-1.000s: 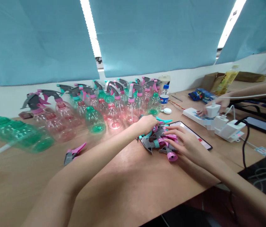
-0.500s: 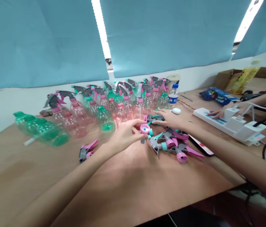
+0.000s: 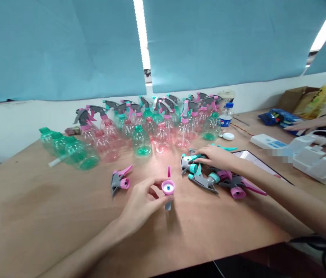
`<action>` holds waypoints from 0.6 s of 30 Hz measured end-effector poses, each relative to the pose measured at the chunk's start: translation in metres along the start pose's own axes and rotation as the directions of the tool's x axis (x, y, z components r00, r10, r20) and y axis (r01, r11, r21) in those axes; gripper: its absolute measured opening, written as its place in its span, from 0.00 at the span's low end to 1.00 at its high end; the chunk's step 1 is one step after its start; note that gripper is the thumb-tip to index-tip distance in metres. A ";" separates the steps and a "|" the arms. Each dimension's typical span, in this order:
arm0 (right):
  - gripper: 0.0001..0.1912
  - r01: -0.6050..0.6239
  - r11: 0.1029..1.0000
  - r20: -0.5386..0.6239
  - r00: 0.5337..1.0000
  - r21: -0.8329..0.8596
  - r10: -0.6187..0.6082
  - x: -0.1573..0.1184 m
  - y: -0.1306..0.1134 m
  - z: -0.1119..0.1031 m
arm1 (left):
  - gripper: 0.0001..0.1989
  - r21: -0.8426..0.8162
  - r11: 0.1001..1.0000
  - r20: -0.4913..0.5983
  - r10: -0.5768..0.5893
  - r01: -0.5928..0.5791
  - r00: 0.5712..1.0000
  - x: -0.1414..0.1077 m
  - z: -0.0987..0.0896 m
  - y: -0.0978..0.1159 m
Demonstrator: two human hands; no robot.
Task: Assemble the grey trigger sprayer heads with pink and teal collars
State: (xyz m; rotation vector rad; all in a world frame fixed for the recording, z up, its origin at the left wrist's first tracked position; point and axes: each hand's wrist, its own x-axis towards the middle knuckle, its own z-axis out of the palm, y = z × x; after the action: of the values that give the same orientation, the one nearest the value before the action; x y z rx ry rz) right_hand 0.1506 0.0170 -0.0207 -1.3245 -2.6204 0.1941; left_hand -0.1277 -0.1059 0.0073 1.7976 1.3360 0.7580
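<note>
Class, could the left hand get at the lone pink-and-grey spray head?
Probably yes: the left hand is close to that spray head, with only bare wooden table between them, though it holds another spray head.

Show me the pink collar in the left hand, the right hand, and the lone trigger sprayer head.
Pink collar [image 3: 168,187], head view, on its rim.
Right hand [image 3: 215,157], head view, on the back of the hand.
Lone trigger sprayer head [image 3: 115,182], head view, on its grey body.
</note>
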 end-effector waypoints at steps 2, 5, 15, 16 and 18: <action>0.19 0.016 1.000 0.012 1.000 0.002 -0.016 -0.006 -0.010 -0.005 | 0.13 -0.014 1.000 -0.034 -0.001 0.001 0.999 -0.001 0.002 -0.007; 0.17 0.017 1.000 -0.082 0.996 0.011 -0.016 -0.011 -0.022 -0.012 | 0.13 -0.010 1.000 -0.109 0.025 -0.027 0.994 0.001 0.005 -0.016; 0.07 0.136 0.979 -0.148 0.982 0.153 -0.113 -0.035 -0.100 0.009 | 0.12 0.085 0.980 -0.289 0.197 -0.180 0.937 0.011 0.012 -0.030; 0.07 0.123 0.981 -0.087 0.990 0.147 -0.111 -0.038 -0.103 0.012 | 0.12 0.084 0.982 -0.297 0.189 -0.171 0.936 0.011 0.012 -0.031; 0.06 0.107 0.984 -0.002 0.994 0.141 -0.108 -0.043 -0.104 0.016 | 0.12 0.074 0.984 -0.293 0.178 -0.163 0.939 0.012 0.012 -0.032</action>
State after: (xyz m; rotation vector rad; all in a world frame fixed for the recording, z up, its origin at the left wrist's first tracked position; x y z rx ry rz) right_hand 0.0905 -0.0790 -0.0204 -1.1359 -2.6199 0.3592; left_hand -0.1304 -0.0918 -0.0258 1.9118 1.4099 1.1380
